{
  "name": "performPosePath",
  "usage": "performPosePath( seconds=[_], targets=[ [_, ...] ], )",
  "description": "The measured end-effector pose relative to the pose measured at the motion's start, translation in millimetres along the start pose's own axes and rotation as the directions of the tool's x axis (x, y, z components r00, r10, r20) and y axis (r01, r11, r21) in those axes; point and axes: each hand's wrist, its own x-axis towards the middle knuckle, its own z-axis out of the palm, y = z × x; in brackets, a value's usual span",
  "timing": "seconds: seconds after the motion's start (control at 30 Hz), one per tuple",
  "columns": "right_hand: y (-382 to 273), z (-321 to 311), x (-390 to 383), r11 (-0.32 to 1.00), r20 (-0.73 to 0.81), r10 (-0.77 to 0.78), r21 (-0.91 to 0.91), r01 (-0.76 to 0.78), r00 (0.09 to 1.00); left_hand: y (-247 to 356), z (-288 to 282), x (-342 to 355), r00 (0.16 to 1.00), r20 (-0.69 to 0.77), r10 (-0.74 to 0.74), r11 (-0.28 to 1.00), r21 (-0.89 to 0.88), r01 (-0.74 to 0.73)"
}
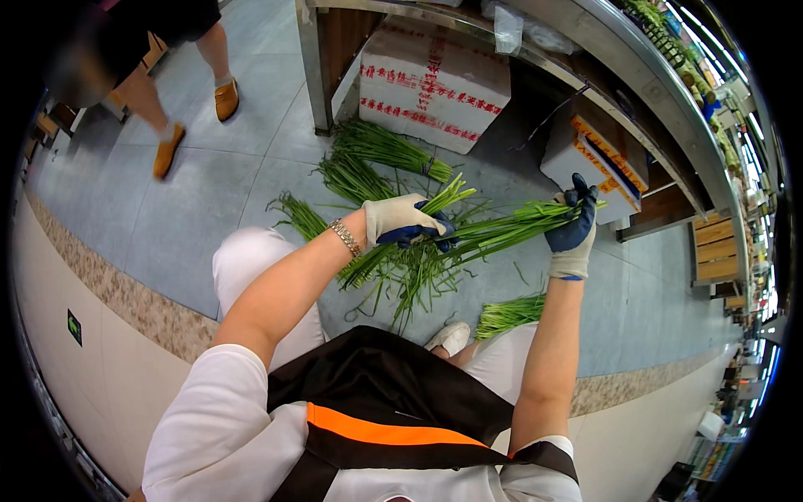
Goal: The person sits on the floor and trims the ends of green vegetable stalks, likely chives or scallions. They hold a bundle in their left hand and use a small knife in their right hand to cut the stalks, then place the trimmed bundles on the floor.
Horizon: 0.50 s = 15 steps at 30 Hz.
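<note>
Green bundle (376, 146) on floor (222, 197) nr the white box (443, 92) looks tied, so prob done. L hand (406, 222) is gripping a stalk bunch (449, 197), loose pile (410, 287) below, left to sort imo. Neat bunch (508, 315) nr the shoe (453, 336). R hand (573, 232) is clasping long stalks (506, 227). Maybe abt halfway, idk.

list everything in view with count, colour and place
held stalks: many, green, centre
floor bunches: several, green, centre
stand: one, grey and brown, top right
boxes: two, white with coloured markings, under stand
floor: one, grey, middle
another person's shoes: two, tan, upper left
slatted wood: some, light brown, right
shelf goods: many, mostly green, right edge
sign: one, dark and green, left edge
apron: one, black and orange, bottom
shirt: one, white, bottom
trousers: one pair, white, centre
wristband: one, silvery, left wrist
left hand: one, off-white and blue glove, centre
right hand: one, same glove colours, centre right
</note>
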Motion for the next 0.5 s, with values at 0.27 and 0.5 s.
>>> performPosePath(
  seconds=[0.27,0.5],
  targets=[
    [-1.4,-5.2,3.0,1.000,-0.049,-0.025,-0.018,0.025,0.998,2.5,5.2,-0.1,0.917,0.035,0.396,0.820,0.436,-0.371],
    [-2.0,-3.0,0.4,0.999,-0.041,-0.039,-0.029,0.037,0.998,-7.7,12.4,4.1,0.825,-0.094,0.557,0.689,0.608,-0.395]
  ],
)
